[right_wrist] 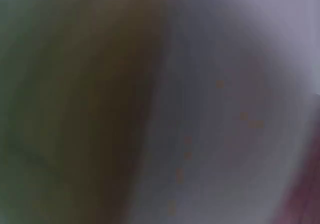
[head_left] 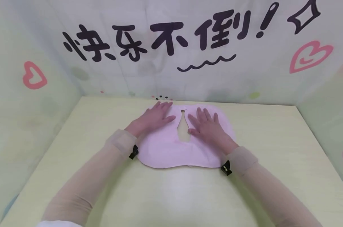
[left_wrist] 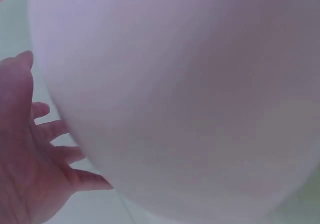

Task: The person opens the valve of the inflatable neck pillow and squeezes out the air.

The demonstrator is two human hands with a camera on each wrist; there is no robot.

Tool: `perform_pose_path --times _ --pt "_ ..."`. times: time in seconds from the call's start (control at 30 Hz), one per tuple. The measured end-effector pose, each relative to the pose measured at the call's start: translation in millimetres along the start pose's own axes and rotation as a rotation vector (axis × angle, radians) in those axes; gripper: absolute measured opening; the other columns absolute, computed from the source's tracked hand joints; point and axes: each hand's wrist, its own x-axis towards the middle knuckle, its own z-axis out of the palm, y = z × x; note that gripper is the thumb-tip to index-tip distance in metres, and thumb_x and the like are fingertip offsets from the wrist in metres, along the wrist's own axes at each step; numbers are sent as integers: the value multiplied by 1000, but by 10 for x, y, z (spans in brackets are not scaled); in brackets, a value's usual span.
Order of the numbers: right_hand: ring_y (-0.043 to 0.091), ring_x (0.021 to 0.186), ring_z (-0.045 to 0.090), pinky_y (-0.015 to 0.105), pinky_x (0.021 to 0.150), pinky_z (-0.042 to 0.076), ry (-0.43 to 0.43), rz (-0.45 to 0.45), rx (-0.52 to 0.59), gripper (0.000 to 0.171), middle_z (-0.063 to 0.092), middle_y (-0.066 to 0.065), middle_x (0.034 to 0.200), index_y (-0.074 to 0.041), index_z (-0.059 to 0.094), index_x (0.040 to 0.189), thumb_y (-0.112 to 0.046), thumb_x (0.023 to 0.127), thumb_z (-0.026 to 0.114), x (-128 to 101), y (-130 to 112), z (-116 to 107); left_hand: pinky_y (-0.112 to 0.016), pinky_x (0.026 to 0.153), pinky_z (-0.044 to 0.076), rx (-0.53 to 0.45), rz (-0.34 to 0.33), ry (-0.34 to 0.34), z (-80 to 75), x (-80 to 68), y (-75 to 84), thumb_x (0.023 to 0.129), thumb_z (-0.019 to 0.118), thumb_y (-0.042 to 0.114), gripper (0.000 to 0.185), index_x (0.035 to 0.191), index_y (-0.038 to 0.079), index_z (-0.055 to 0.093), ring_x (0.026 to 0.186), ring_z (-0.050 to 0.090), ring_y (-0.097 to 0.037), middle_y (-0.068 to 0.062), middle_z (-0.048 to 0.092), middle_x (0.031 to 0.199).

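A pink, bib-like cloth piece [head_left: 165,154] with rounded corners lies spread on the table [head_left: 171,195]. Through its bottle-shaped opening the pale tabletop shows, and a small tab closes the narrow top end. My left hand [head_left: 153,117] rests on its upper left part with fingers spread. On the right of the opening, my right hand [head_left: 209,128] lies with straight fingers, its thumb at the opening's edge. In the left wrist view the cloth [left_wrist: 170,99] fills most of the picture, covering some fingertips of the left hand [left_wrist: 30,149]. The right wrist view is dark and blurred.
A printed wall [head_left: 171,75] with black characters and pink hearts rises behind the table's far edge. Side walls [head_left: 24,113] stand at left and right. Black straps [head_left: 134,152] hang at both wrists, below the light sleeve cuffs.
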Motion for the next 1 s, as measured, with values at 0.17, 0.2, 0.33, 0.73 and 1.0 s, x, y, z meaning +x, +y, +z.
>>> perform_pose_path --times 0.17,0.2,0.33,0.73,1.0 --pt "48 153 -2 77 113 2 -87 78 54 73 1 25 168 -19 17 166 -56 108 40 -44 2 123 -74 115 12 -30 -13 -73 184 19 -87 108 34 57 72 164 12 27 154 11 -44 -16 23 168" --pt "47 153 -2 77 113 1 -88 90 59 73 0 24 169 -19 17 166 -56 107 40 -49 7 136 -76 113 11 -25 -15 -69 200 15 -89 108 34 57 71 163 12 30 154 12 -44 -17 24 167" --pt "45 154 -5 77 113 0 -91 112 61 74 -4 21 169 -20 13 167 -59 107 36 -45 35 174 -77 112 15 9 -14 -38 231 11 -99 106 38 57 67 159 15 40 153 19 -43 -16 32 164" --pt "44 154 -9 75 113 -4 -111 130 87 78 -8 20 169 -18 8 167 -60 107 34 -36 80 195 -77 113 10 3 -47 -37 195 40 -99 107 33 60 70 163 18 32 155 11 -41 -12 20 170" --pt "46 154 -5 72 116 -2 8 95 81 82 -1 25 169 -9 12 166 -56 106 43 -345 158 82 -77 113 9 87 -7 144 23 -297 -106 109 36 53 68 163 14 29 156 6 -40 -12 16 170"
